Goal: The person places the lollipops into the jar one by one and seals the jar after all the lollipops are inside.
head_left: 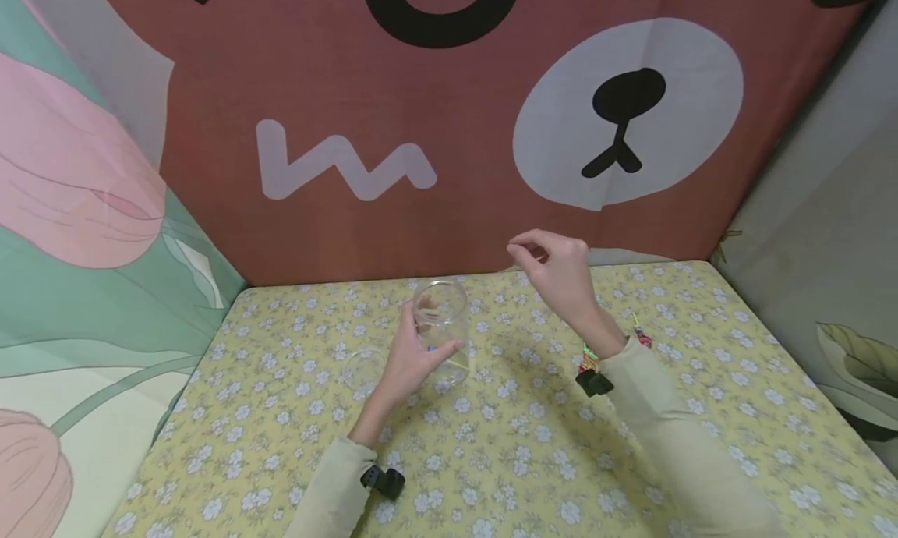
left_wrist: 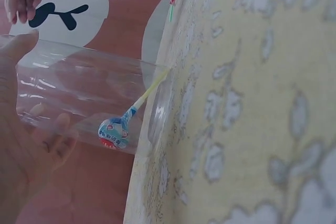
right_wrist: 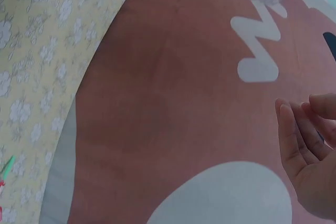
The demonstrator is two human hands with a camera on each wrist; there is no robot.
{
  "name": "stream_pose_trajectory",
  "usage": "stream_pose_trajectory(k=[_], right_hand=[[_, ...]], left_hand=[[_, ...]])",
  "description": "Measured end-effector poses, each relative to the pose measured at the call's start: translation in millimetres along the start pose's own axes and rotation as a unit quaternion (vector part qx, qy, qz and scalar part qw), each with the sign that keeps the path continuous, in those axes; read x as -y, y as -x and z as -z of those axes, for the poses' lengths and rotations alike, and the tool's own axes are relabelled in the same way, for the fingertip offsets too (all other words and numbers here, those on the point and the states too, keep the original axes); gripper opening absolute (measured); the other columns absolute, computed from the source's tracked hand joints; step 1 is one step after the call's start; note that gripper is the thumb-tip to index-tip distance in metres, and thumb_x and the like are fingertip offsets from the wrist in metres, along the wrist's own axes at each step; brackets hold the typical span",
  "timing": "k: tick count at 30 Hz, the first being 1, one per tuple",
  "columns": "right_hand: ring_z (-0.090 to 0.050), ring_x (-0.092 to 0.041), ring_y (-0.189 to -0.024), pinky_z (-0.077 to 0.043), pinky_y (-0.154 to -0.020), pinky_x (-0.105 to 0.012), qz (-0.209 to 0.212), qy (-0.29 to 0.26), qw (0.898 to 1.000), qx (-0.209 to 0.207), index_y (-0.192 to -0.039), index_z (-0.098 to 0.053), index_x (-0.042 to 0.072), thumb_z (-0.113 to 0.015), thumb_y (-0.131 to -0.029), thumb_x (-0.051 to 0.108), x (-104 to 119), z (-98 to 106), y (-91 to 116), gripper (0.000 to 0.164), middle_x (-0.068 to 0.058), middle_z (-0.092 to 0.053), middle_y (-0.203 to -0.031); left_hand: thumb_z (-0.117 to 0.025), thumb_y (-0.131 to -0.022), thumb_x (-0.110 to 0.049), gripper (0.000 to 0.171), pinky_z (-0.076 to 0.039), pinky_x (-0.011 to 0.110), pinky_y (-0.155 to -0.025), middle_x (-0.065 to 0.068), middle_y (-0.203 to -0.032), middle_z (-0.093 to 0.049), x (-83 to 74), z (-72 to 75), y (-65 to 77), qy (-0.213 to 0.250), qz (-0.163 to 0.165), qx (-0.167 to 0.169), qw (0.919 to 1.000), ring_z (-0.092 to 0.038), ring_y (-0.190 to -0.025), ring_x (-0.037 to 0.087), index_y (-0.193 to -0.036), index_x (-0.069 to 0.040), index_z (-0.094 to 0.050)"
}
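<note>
A clear plastic jar (head_left: 449, 298) stands upright on the table with its mouth uncovered. My left hand (head_left: 407, 362) grips its side, thumb across the near wall and fingers round the far side. Inside, at the bottom, leans a lollipop (left_wrist: 114, 132) in a blue and red wrapper, its yellow stick tilted toward the wall. My right hand (head_left: 557, 277) is raised to the right of the jar, above the table. Its fingers (right_wrist: 289, 135) are bent loosely toward the thumb, and nothing shows between them.
A round clear lid (head_left: 363, 369) lies left of the jar. To the right, a wrapped lollipop with a yellow stick (head_left: 642, 336) lies beyond my wrist, and more wrapped candy (head_left: 588, 360) shows partly behind it. A bear-print cloth (head_left: 477, 210) hangs behind the flowered table.
</note>
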State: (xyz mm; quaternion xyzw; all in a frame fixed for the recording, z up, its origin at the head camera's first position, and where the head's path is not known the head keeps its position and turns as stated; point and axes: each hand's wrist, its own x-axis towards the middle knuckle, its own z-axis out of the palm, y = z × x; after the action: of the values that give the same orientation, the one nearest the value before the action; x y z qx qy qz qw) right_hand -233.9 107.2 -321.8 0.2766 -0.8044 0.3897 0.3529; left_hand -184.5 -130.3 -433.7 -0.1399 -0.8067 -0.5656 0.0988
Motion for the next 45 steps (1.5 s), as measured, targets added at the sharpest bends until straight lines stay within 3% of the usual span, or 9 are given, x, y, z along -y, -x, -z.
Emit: stream_pose_trajectory(k=[6,12,15,20,24,30,38,45], right_hand=[[-0.064,-0.014,-0.065,-0.052,-0.06,-0.026,-0.027,0.008,1.0,-0.01,-0.09,-0.074,0.005,-0.07,-0.088,0.013,-10.0,9.7,2.0,0.009,-0.004,-0.071,-0.078],[-0.064,-0.016,-0.064,-0.045,-0.056,-0.014,-0.051,0.012,0.998,-0.019,-0.091,-0.074,0.005,-0.069,-0.089,0.013,-23.4,20.2,6.1,0.01,-0.006,-0.071,-0.075],[-0.064,-0.017,-0.062,-0.044,-0.055,-0.011,-0.073,0.007,0.997,-0.023,-0.092,-0.073,0.003,-0.068,-0.09,0.012,-28.2,26.7,7.6,0.011,-0.009,-0.071,-0.075],[-0.062,-0.003,-0.063,-0.047,-0.057,-0.01,-0.121,-0.004,0.992,-0.023,-0.095,-0.073,0.002,-0.067,-0.09,0.015,-32.9,38.5,9.6,0.014,-0.01,-0.071,-0.078],[-0.058,0.007,-0.063,-0.047,-0.058,-0.01,-0.141,0.004,0.99,-0.026,-0.096,-0.073,0.003,-0.067,-0.091,0.017,-40.1,46.3,11.3,0.016,-0.01,-0.071,-0.079],[-0.057,0.01,-0.064,-0.046,-0.058,-0.009,-0.163,0.02,0.986,-0.018,-0.097,-0.073,0.003,-0.066,-0.092,0.02,-50.0,56.4,16.1,0.019,-0.011,-0.071,-0.082],[-0.055,0.01,-0.061,-0.045,-0.055,-0.01,-0.182,0.051,0.982,-0.002,-0.098,-0.072,0.003,-0.065,-0.092,0.02,-59.2,64.1,23.9,0.019,-0.012,-0.071,-0.083],[-0.061,-0.005,-0.063,-0.045,-0.053,-0.013,-0.208,0.072,0.975,0.04,-0.101,-0.072,0.004,-0.062,-0.094,0.024,-71.1,65.8,36.1,0.023,-0.012,-0.07,-0.081]], left_hand=[[-0.082,-0.077,-0.031,0.084,-0.04,0.051,-0.098,0.009,-0.133,-0.042,-5.6,-0.7,-1.8,-0.008,-0.004,-0.001,1.0,-0.049,-0.109,0.019,-0.142,-0.014,-0.031],[-0.08,-0.079,-0.019,0.08,-0.04,0.044,-0.097,0.01,-0.133,-0.04,-36.0,2.6,3.0,-0.007,0.006,0.006,0.9999,-0.047,-0.111,0.021,-0.141,-0.006,-0.033],[-0.079,-0.079,-0.017,0.077,-0.04,0.042,-0.096,0.01,-0.134,-0.039,-40.7,2.9,4.0,-0.004,0.009,0.009,0.9999,-0.046,-0.112,0.021,-0.14,-0.006,-0.033],[-0.081,-0.077,-0.024,0.077,-0.039,0.05,-0.095,0.005,-0.134,-0.04,-17.3,-1.9,-1.2,0.012,0.022,0.008,0.9997,-0.045,-0.112,0.02,-0.138,-0.019,-0.034],[-0.082,-0.077,-0.029,0.076,-0.039,0.054,-0.095,-0.004,-0.131,-0.045,-2.8,-3.9,-4.4,0.014,0.015,0.011,0.9997,-0.046,-0.112,0.017,-0.136,-0.023,-0.035],[-0.08,-0.078,-0.025,0.072,-0.038,0.056,-0.096,-0.01,-0.128,-0.049,0.1,-4.1,-4.9,0.02,0.002,0.01,0.9997,-0.046,-0.111,0.015,-0.134,-0.027,-0.036],[-0.079,-0.079,-0.031,0.076,-0.031,0.057,-0.104,-0.004,-0.133,-0.046,0.6,-3.8,-4.0,0.053,0.005,0.028,0.9982,-0.044,-0.122,0.018,-0.138,-0.023,-0.032],[-0.08,-0.079,-0.025,0.075,-0.032,0.057,-0.103,-0.002,-0.133,-0.047,0.6,-5.1,-3.5,0.057,0.008,0.021,0.9981,-0.046,-0.12,0.015,-0.137,-0.027,-0.032]])
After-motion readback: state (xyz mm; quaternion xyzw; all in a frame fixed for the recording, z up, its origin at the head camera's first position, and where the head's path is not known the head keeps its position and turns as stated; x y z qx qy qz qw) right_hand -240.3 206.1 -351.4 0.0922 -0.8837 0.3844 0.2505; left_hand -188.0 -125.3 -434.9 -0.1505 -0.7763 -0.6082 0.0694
